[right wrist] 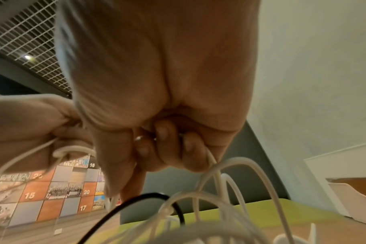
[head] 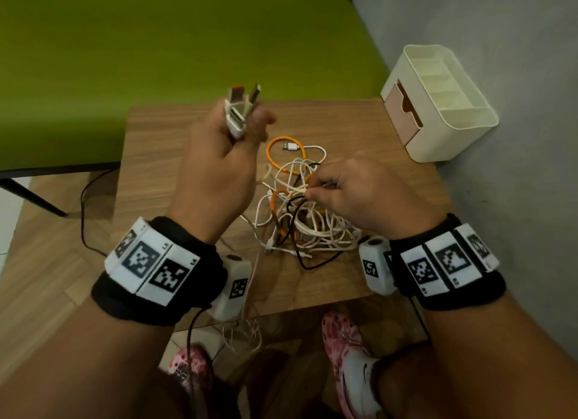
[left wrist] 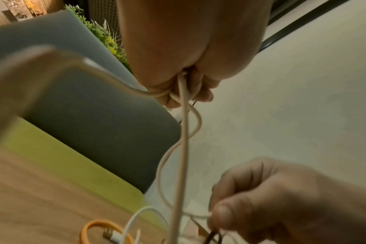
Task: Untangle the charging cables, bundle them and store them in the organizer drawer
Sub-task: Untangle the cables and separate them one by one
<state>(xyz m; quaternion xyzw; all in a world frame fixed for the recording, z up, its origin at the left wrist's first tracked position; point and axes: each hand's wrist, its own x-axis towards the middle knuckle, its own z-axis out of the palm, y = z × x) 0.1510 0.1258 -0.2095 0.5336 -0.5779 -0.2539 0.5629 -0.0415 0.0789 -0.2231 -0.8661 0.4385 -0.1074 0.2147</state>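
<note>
In the centre of the head view, a tangled pile of charging cables [head: 300, 212], white, orange and black, lies on the wooden worktop [head: 156, 174]. The left hand [head: 219, 165] is raised above the worktop, left of the pile, and its fingers are curled around several cable plugs [head: 239, 110] that stick up from the fist. In the left wrist view, white cords [left wrist: 183, 132] hang down from this fist toward the pile. The right hand [head: 359, 193] is low over the right side of the pile and pinches a thin white cable [head: 305, 187] between thumb and fingertips; the other fingers are curled in. The organizer [head: 438, 105], cream coloured with a pink drawer [head: 402, 115] partly pulled out, stands at the upper right of the frame, at the far right corner of the worktop beside the grey wall. An orange cable loop [head: 283, 155] lies at the far edge of the pile.
</note>
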